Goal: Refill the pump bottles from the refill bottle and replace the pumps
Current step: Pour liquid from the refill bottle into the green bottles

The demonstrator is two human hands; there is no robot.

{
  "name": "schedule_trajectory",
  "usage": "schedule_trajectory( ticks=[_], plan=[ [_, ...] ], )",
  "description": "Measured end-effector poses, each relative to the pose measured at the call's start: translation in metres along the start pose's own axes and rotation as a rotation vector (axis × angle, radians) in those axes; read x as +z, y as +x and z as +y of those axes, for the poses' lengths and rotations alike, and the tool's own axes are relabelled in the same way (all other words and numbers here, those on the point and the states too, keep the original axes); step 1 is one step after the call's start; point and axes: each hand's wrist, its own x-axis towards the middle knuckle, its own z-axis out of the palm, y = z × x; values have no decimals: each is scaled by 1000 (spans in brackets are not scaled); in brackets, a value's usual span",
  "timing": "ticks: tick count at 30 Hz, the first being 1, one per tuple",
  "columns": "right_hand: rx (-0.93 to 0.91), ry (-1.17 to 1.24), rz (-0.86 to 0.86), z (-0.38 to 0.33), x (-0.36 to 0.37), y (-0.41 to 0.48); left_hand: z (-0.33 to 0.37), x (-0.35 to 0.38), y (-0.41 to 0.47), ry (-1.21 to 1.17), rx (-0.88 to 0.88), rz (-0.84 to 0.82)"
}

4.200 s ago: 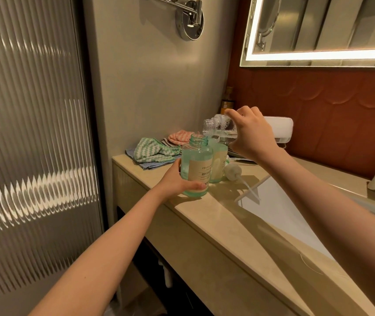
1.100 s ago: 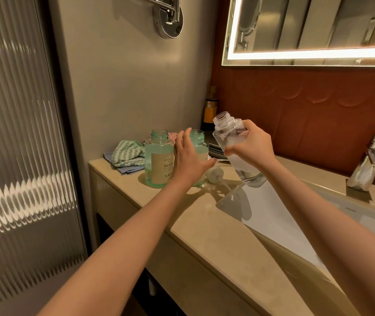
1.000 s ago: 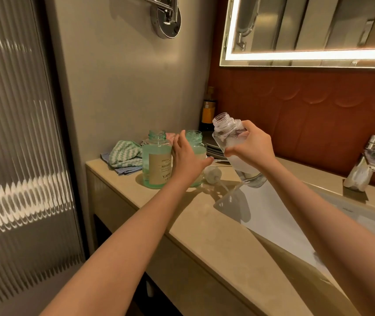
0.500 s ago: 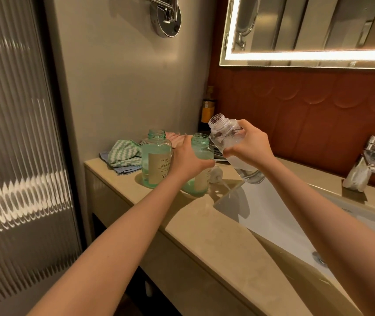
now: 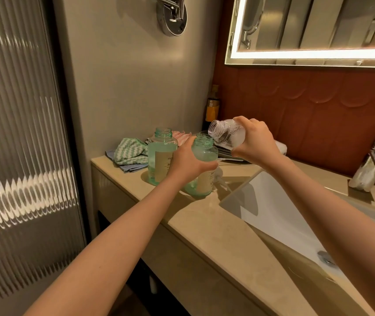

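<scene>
Two green pump bottles stand open on the beige counter (image 5: 204, 224), their pumps off. My left hand (image 5: 187, 161) grips the nearer green bottle (image 5: 204, 156) around its middle, next to the sink corner. The other green bottle (image 5: 161, 153) stands just behind and left of it, nearly full. My right hand (image 5: 256, 142) holds the clear refill bottle (image 5: 226, 133) tilted almost level, its open mouth right above the nearer bottle's neck. A white pump (image 5: 219, 176) with its tube lies on the counter behind that bottle.
Folded cloths (image 5: 131, 153) lie at the counter's back left corner. A white sink basin (image 5: 284, 220) fills the right of the counter, with a chrome tap (image 5: 373, 167) behind it. A dark bottle (image 5: 211, 108) stands in the corner. A ribbed glass door is at the left.
My left hand took hold of the second green bottle and pulled it forward toward the sink corner. My right hand tipped the clear refill bottle from upright down over its neck.
</scene>
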Motion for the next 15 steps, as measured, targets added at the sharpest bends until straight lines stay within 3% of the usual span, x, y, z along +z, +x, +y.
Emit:
schedule_trajectory(
  ticks=[15],
  plan=[
    [-78, -96, 19, -3, -5, 2, -1, -1, -1, -11, -7, -18]
  ],
)
